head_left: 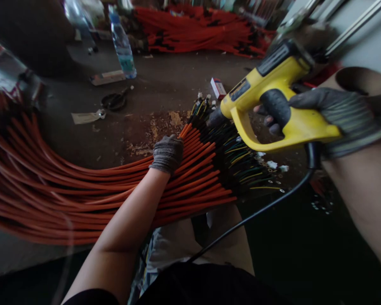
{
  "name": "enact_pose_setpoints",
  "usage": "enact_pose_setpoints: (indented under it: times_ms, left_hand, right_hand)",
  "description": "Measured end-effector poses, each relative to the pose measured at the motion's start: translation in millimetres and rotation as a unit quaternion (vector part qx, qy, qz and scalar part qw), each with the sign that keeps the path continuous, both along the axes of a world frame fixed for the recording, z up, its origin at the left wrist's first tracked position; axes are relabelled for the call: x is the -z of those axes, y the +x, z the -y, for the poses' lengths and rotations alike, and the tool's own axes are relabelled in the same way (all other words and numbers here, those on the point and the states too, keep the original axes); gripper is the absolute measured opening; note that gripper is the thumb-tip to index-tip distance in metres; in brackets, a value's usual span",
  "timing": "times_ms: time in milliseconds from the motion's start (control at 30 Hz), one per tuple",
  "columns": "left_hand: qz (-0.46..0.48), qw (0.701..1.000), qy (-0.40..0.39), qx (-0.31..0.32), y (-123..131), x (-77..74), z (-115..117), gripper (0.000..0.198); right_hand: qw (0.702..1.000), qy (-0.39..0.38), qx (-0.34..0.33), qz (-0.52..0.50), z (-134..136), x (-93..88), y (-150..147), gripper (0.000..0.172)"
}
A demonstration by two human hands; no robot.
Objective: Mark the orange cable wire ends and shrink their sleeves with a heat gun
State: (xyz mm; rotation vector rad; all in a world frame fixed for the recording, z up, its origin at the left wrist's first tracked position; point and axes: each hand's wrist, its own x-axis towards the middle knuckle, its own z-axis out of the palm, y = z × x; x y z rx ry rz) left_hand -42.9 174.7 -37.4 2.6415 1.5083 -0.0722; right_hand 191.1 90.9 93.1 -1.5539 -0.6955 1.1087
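My right hand (346, 114), in a grey striped glove, grips a yellow heat gun (292, 127) by its handle. The gun's dark nozzle points down and left, close above the black-sleeved ends (216, 131) of the cables. My left hand (168, 153), also gloved, is closed around one or more orange cables (130, 182) near their ends; its fingertips are partly hidden. From the black sleeves fan out thin yellow, green and dark wires (238, 159), with white connectors (272, 164) and ring terminals at their tips.
A plastic bottle (123, 48), black scissors (114, 101) and a small red-white box (218, 88) stand or lie farther back. Another heap of red cables (197, 29) lies behind. A cardboard tube (362, 80) is at right. The gun's black cord (257, 216) crosses over my lap.
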Motion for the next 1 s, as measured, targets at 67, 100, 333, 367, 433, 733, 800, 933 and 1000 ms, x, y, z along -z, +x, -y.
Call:
enact_pose_setpoints:
  times_ms: [67,100,333,367,433,733,800,933,1000]
  left_hand:
    - [0.008,1.0,0.01,-0.007,-0.3,0.8,-0.6,0.045]
    - [0.011,1.0,0.014,-0.009,-0.4,1.0,-0.7,0.044]
    - [0.037,0.998,0.047,-0.035,-2.8,-6.0,0.4,0.041]
    - [0.044,0.996,0.058,-0.045,-3.7,-7.1,-0.3,0.041]
    - [0.06,0.993,0.08,-0.057,-5.8,-8.2,-2.3,0.04]
    - [0.142,0.977,0.139,-0.08,-10.2,-5.5,-6.3,0.04]
    - [0.152,0.975,0.14,-0.085,-11.0,-5.7,-6.7,0.039]
    - [0.172,0.97,0.139,-0.102,-14.4,-8.8,-8.6,0.038]
    - [0.182,0.968,0.133,-0.112,-16.1,-10.9,-9.2,0.038]
  right_hand:
    - [1.0,-0.006,0.019,-0.008,8.1,-3.4,-7.7,0.015]
    - [1.0,-0.01,0.027,-0.01,12.0,-4.9,-11.2,0.015]
    - [0.999,-0.03,-0.03,0.02,33.7,-6.2,-0.1,0.023]
    - [0.998,-0.02,-0.045,0.033,36.1,-6.2,2.7,0.023]
    - [0.997,-0.001,-0.061,0.053,40.0,-7.1,5.4,0.022]
    - [0.993,-0.052,0.102,0.007,41.0,-13.6,10.1,0.022]
    - [0.99,-0.052,0.133,0.016,41.2,-13.9,15.4,0.017]
    - [0.989,-0.052,0.137,-0.005,43.6,-11.2,29.4,0.007]
    - [0.992,-0.033,0.122,-0.001,44.5,-9.1,35.4,0.007]
